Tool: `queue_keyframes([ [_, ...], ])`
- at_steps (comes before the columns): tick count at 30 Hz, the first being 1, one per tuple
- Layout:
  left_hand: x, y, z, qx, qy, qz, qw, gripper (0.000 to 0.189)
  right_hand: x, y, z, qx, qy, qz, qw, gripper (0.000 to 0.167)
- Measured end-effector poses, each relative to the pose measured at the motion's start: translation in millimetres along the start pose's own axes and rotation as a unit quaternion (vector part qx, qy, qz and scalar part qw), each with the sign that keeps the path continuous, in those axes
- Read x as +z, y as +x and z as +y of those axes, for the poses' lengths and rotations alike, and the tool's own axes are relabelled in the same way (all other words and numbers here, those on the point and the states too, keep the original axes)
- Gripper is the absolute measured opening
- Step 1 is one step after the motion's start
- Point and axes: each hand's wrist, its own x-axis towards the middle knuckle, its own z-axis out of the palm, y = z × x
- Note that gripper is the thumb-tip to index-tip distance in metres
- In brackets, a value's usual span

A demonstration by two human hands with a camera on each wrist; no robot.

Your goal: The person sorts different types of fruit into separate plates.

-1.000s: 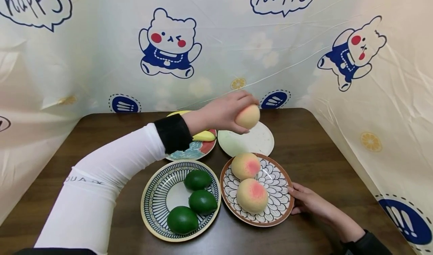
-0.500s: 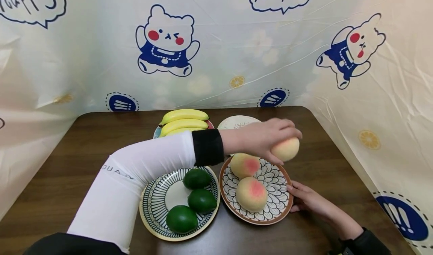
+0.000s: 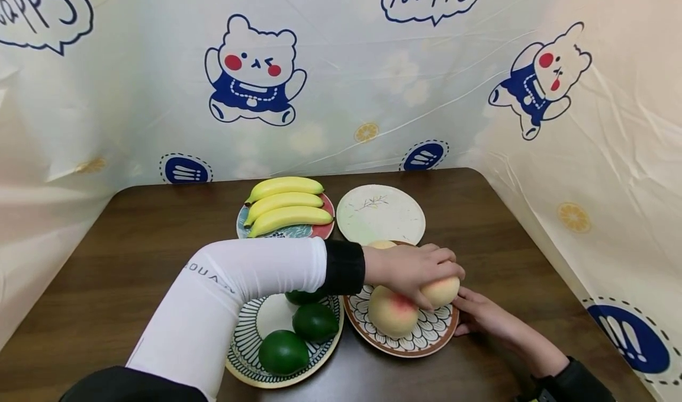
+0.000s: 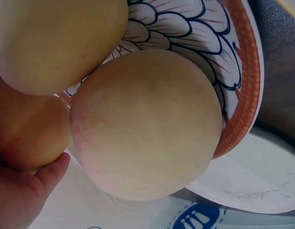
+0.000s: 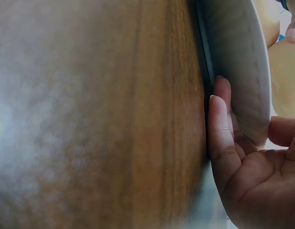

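My left hand (image 3: pixel 407 272) grips a peach (image 3: pixel 441 292) low over the right side of the brown-rimmed plate (image 3: pixel 396 350). Whether that peach touches the plate cannot be told. Two more peaches lie there: a front peach (image 3: pixel 393 313) with a pink blush, and a back peach (image 3: pixel 382 244) mostly hidden by the left hand and wrist. In the left wrist view, the thumb lies against the held peach (image 4: pixel 28 129). At the plate's right edge my right hand (image 3: pixel 487 316) pinches the rim, fingers under it and thumb on top, as the right wrist view shows.
Left of the peaches stands a blue-patterned plate (image 3: pixel 232 366) with dark green oval fruits (image 3: pixel 284 353), partly under my left sleeve. Behind are a plate of three bananas (image 3: pixel 290 217) and a bare white plate (image 3: pixel 380 215). A printed cloth (image 3: pixel 341 76) hangs behind the table.
My left hand has carried the peach from above the white plate rightward, then down and nearer over the brown-rimmed plate. The bananas have come into view. My right hand keeps its hold on the rim.
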Motion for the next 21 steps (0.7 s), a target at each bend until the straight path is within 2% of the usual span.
queue_keyframes([
  [8,5.1,6.7,-3.7,-0.013,-0.007,-0.014,0.9998,0.075,-0.2,0.4,-1.0,0.015,-0.001,0.007,0.9999,0.064],
  [14,8.8,10.1,-5.0,-0.026,-0.026,-0.021,0.9991,0.072,-1.7,1.2,1.1,-0.006,0.007,-0.006,0.9999,0.065],
  [21,12.4,13.2,-6.8,-0.035,-0.017,-0.033,0.9987,0.068,-2.2,2.1,1.2,-0.009,0.012,-0.013,0.9998,0.065],
])
